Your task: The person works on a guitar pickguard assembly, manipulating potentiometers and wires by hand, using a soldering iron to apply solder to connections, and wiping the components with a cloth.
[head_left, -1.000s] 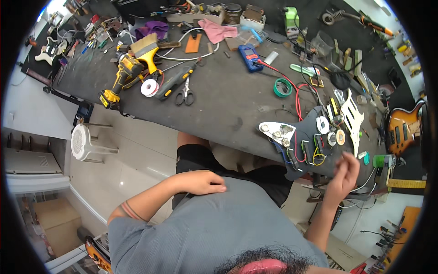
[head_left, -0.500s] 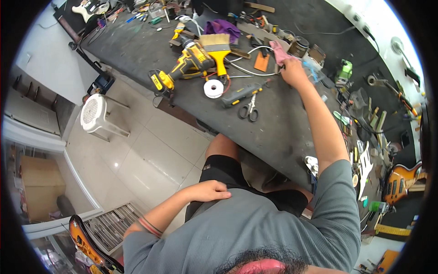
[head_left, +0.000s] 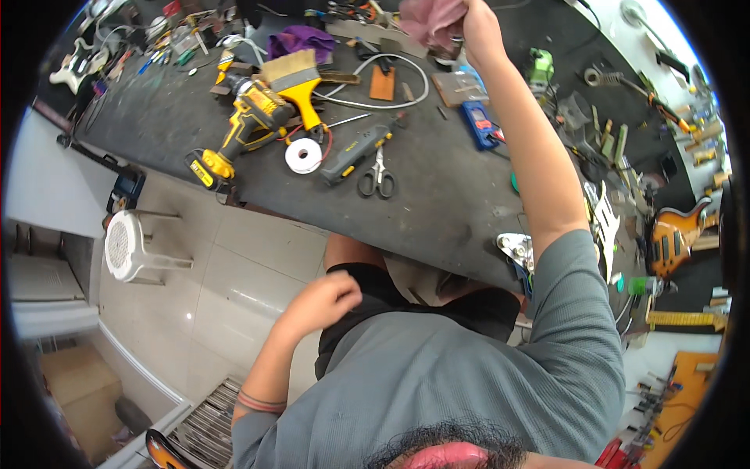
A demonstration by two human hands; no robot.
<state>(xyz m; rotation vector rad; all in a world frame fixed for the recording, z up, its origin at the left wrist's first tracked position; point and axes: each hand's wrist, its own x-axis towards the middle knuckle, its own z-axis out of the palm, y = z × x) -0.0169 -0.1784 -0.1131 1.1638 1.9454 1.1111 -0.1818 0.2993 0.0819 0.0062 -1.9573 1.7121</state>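
One pink cloth pinched in right hand grip above counter; left hand near black shorts, blurred, cannot tell if spread.

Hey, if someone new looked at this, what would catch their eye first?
Probably the pink cloth held in the right hand, at the top of the picture. Next, the yellow and black drill and the wide brush beside it, left of centre on the dark bench. The orange-brown guitar also stands out, near the right edge.
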